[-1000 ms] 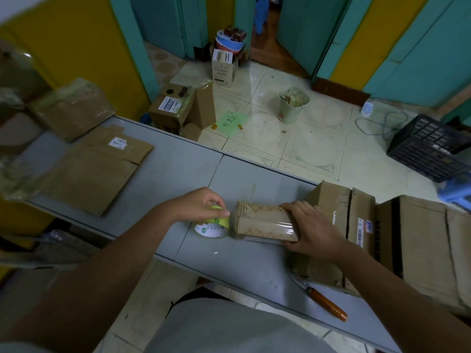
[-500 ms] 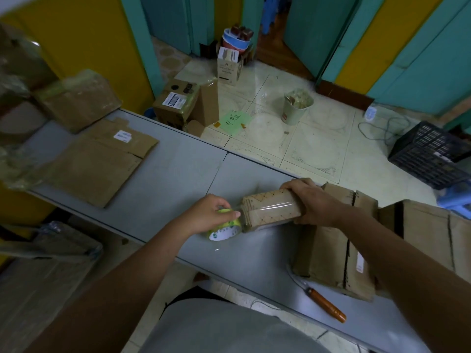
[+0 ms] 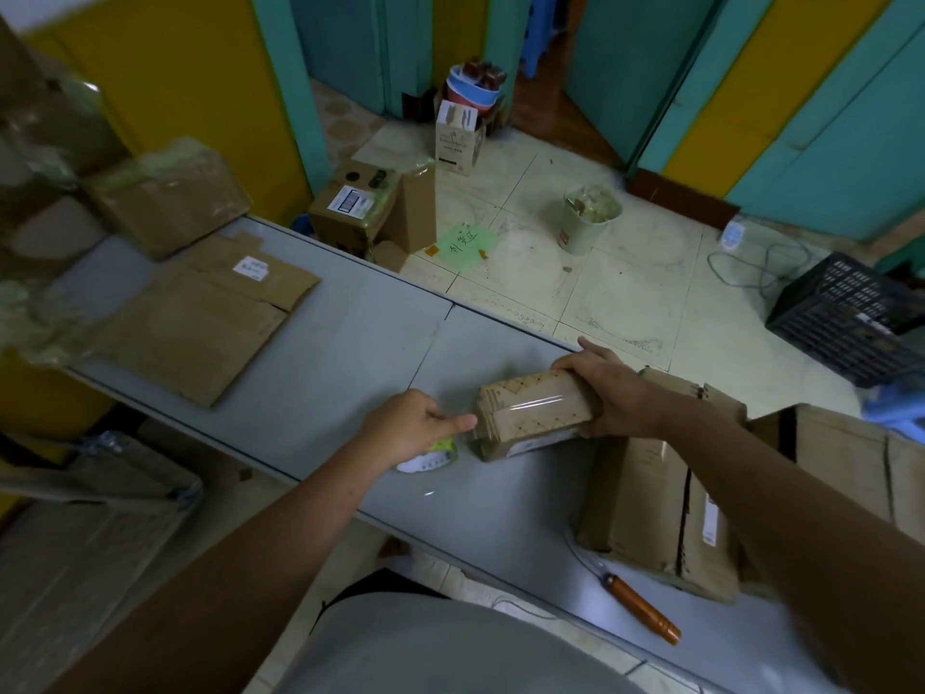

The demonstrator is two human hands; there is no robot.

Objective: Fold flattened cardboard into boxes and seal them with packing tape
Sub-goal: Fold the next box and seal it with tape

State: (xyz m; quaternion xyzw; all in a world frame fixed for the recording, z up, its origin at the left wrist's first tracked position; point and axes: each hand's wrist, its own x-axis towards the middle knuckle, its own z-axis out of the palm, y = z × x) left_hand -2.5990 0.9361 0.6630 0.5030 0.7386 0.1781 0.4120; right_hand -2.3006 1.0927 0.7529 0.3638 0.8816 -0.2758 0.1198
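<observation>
- Since a second ago the small box (image 3: 535,415) has come up off the table (image 3: 325,358). The right hand (image 3: 618,393), which lay flat on top of it, now wraps around its right end.
- The box's long axis runs left to right. Its left end dips toward the tape roll (image 3: 434,455), and a strip of clear tape runs along its upper face.
- The left hand (image 3: 413,428) curls over the tape roll, with the thumb reaching to the box's left end.
- Flattened cardboard (image 3: 200,323) lies far left on the table, and an orange-handled knife (image 3: 643,613) lies near the front edge.
</observation>
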